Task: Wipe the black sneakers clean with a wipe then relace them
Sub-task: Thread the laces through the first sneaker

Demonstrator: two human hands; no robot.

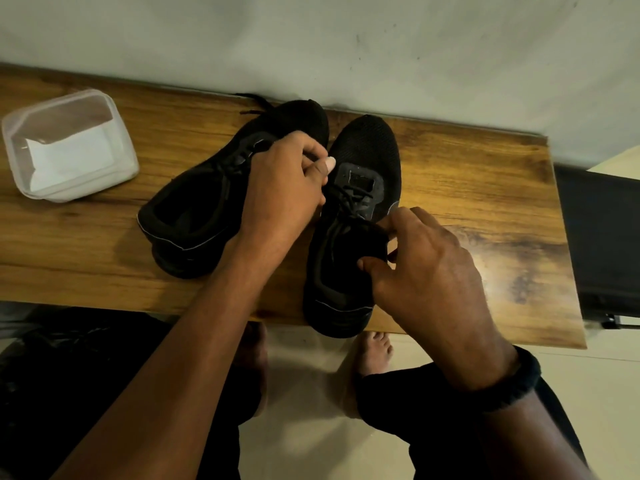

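Two black sneakers stand on a wooden table (467,188), toes toward the wall. The left sneaker (204,202) is angled, with a loose lace trailing by its toe. The right sneaker (363,157) is partly laced and its heel overhangs the table's front edge. My left hand (284,188) is curled over the gap between the shoes and pinches the black lace near the right sneaker's eyelets. My right hand (426,265) grips the right sneaker's tongue and collar from the right side.
A clear plastic container (20,129) holding white wipes (72,157) sits at the table's left. The wall runs right behind the shoes. A dark object (602,244) stands past the table's right end. My bare feet and the floor show below the front edge.
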